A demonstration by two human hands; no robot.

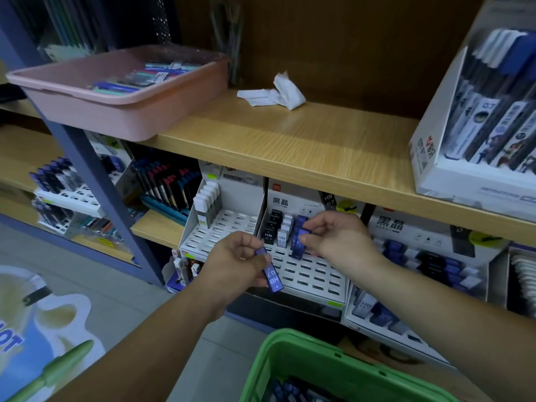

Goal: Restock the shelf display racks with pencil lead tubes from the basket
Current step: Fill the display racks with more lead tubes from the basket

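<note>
Blue flat tubes [273, 278] pinched in left hand [236, 258] and right hand [338, 237].

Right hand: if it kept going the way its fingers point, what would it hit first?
Probably the white tubes standing in the rack: the right hand, pinching a blue tube, points left at them. Depth is unclear.
</note>
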